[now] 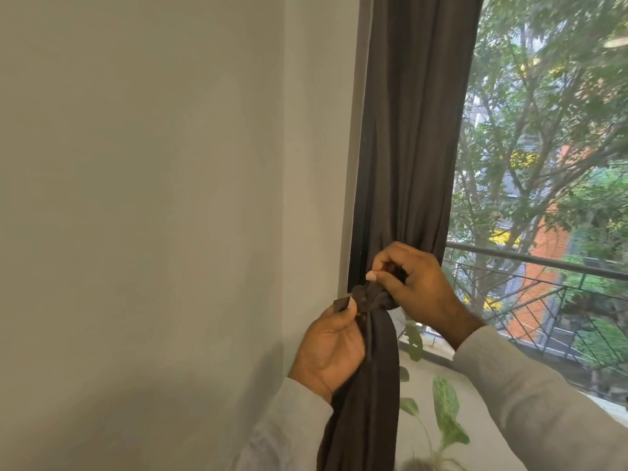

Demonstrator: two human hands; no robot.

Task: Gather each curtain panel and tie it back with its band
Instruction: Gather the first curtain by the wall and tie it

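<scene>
A dark brown curtain panel (413, 137) hangs at the left side of the window, gathered into a narrow bundle at waist height. A matching dark band (368, 297) is wrapped and knotted around the gathered fabric. My left hand (331, 348) pinches one short end of the band between thumb and fingers, just left of the knot, with its palm against the hanging cloth. My right hand (413, 283) grips the band and gathered fabric from the right, fingers curled over the top of the knot. Below the knot the curtain falls straight down.
A pale wall (153, 198) fills the left half. The black window frame (358, 226) runs beside the curtain. Through the glass are trees and a balcony railing (530, 263). A leafy green plant (445, 413) stands below, right of the curtain.
</scene>
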